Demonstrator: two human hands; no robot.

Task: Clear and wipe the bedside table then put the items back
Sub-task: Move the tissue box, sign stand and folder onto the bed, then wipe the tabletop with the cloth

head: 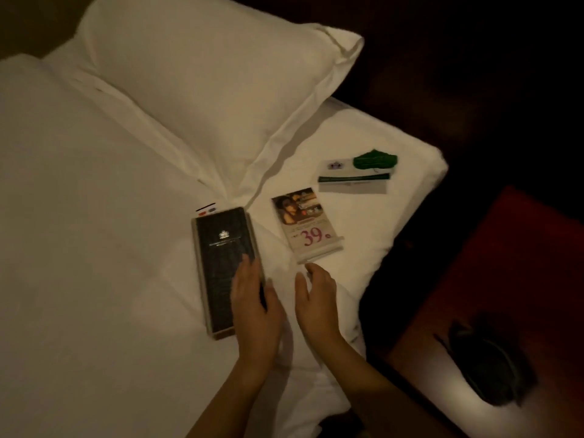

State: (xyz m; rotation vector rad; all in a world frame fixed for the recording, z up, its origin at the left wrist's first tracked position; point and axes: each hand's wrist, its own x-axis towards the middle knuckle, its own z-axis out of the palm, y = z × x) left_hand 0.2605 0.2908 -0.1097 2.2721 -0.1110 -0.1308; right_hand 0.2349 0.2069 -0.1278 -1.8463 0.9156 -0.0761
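Left hand: you laid it flat, open, on the black folder.
Right hand: you held it open, empty, near the promo card.

The bed sheet and the pillow at eleven o'clock are plain white, tinted warm cream by the dim light. The long folder near the centre is black with a pale grey edge and a small white crown emblem. At one o'clock from it, the promo card carries a brown-toned photograph above magenta numerals on white. Farther toward one o'clock, a white card has a dark green stripe and a bright green tassel. The bedside table at four o'clock is reddish-brown, bearing a black object.
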